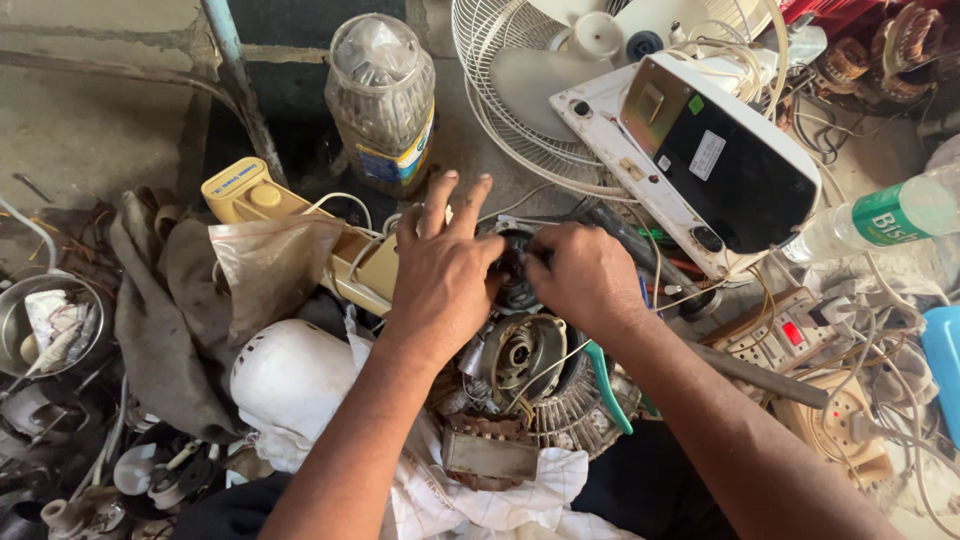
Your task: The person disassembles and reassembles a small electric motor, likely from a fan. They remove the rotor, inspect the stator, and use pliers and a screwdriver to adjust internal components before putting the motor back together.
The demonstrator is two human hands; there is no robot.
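Observation:
My left hand [440, 275] and my right hand [585, 275] meet over a small dark round motor part [516, 272] at the middle of the view. Both hands grip it, fingers curled around its rim; much of it is hidden between them. Just below the hands lies a grey metal motor housing [520, 352] with copper windings, on a white cloth [470, 500]. A green-handled tool [608, 385] lies by my right wrist.
A plastic jar [382, 100] stands at the back. A white fan guard [520, 70], a white-and-black panel [715, 165], a clear bottle [880, 220], a power strip [790, 335], a white motor cover [290, 375], a cream fan base [250, 195] and a steel bowl [45, 320] crowd around.

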